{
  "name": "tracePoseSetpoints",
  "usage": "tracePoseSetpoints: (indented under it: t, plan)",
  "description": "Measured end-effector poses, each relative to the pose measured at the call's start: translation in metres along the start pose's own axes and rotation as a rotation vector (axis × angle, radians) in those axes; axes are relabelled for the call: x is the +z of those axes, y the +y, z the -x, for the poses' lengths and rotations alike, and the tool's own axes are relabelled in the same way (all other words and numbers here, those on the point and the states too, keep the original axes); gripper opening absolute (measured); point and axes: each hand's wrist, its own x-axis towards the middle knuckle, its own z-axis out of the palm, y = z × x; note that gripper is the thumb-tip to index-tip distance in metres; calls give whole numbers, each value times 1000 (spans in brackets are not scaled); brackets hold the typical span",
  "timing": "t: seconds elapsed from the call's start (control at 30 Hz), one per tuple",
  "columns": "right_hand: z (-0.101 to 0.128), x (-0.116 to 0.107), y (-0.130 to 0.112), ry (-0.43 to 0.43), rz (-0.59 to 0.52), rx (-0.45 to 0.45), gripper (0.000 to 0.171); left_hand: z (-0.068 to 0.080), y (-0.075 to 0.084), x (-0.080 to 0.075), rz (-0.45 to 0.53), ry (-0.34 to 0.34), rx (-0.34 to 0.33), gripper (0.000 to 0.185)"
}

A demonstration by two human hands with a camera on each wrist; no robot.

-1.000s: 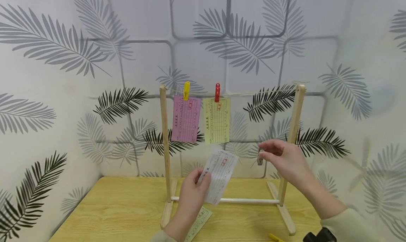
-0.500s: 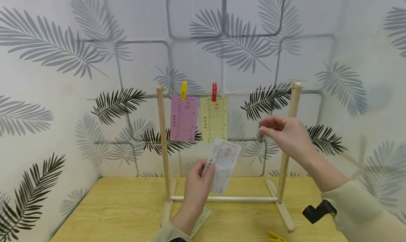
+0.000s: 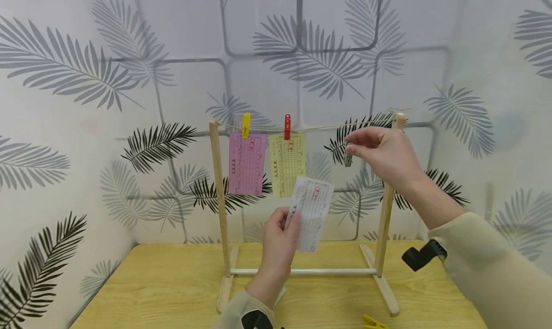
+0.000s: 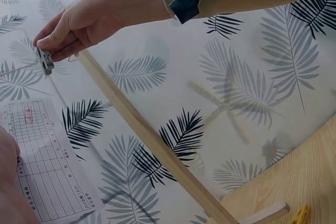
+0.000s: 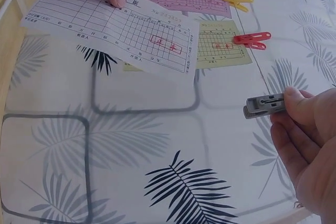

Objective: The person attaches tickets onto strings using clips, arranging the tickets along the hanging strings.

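Observation:
My left hand (image 3: 278, 238) pinches a white printed receipt slip (image 3: 314, 214) by its left edge, thumb in front. The slip is raised before the wooden frame, just below a hanging yellow-green slip (image 3: 287, 166). In my right hand (image 3: 385, 152) a grey clothespin (image 5: 264, 106) is pinched between thumb and fingers, its jaw end pointing away from the hand. That hand is up near the string (image 3: 327, 127), left of the right post (image 3: 385, 209). A red clothespin (image 3: 287, 126) holds the yellow-green slip on the string; a yellow clothespin (image 3: 246, 125) holds a pink slip (image 3: 247, 164).
The wooden frame's left post (image 3: 220, 195) and white crossbar (image 3: 332, 272) stand on the wood-grain table (image 3: 164, 281). A yellow clothespin (image 3: 374, 322) lies at the table's front. Behind is a leaf-patterned wall (image 3: 189, 89). Another slip on the table is mostly hidden behind my left forearm.
My right hand has risen with the grey clothespin toward the string's height. My left hand has lifted the white slip up and to the right. The hanging slips stay on the string.

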Motion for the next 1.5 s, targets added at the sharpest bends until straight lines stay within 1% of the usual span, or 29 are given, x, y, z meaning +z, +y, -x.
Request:
tracePoseSetpoints:
  t: [0.2, 0.4, 0.67, 0.87, 1.07, 1.23, 1.5]
  plan:
    - [-16, -1, -7, 16, 9, -11, 22, -3, -1, 12, 91, 20, -19, 16]
    - [-26, -3, -19, 10, 11, -15, 24, -8, 1, 22, 133, 37, -27, 15]
    - [-40, -1, -32, 2, 16, 0, 23, -14, 8, 34, 182, 34, -94, 13]
    - [-52, 0, -39, 2, 4, 25, 25, -21, 14, 40, 185, 38, -100, 14]
    - [-62, 2, -44, 13, 2, 4, 24, -26, 18, 45, 170, 39, -94, 14]
    - [-67, 3, -45, 5, -17, -11, 23, -30, 23, 50, 173, 36, -101, 15]
    - [-74, 5, -43, 14, 8, 4, 23, -41, 29, 59, 194, 42, -82, 14]
